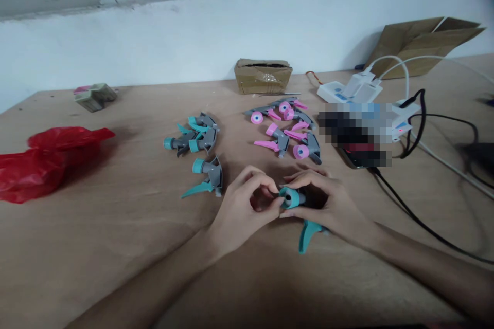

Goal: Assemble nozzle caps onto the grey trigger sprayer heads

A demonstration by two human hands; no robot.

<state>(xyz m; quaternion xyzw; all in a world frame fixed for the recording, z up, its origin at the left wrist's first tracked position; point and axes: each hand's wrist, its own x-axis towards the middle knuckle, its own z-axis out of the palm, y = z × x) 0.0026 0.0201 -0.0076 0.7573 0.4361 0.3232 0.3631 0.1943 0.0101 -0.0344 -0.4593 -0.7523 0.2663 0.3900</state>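
Observation:
My right hand [328,200] is closed around a grey and teal trigger sprayer head [291,198], with its teal collar facing left and its teal trigger hanging below my fingers. At the collar's open end, the thumb and forefinger of my left hand [249,200] are pinched together; whatever is between them is too small to make out. To the left lie several teal sprayer heads, one [208,175] apart from a small cluster [196,133]. Beyond my hands is a group of pink and grey sprayer heads [278,139].
A red plastic bag [57,159] lies at the left, with a small greenish block [95,96] behind it. By the wall stand a small cardboard box [263,77] and a larger carton [417,43]. White power strips [332,91], cables and a blurred-out phone [358,157] occupy the right.

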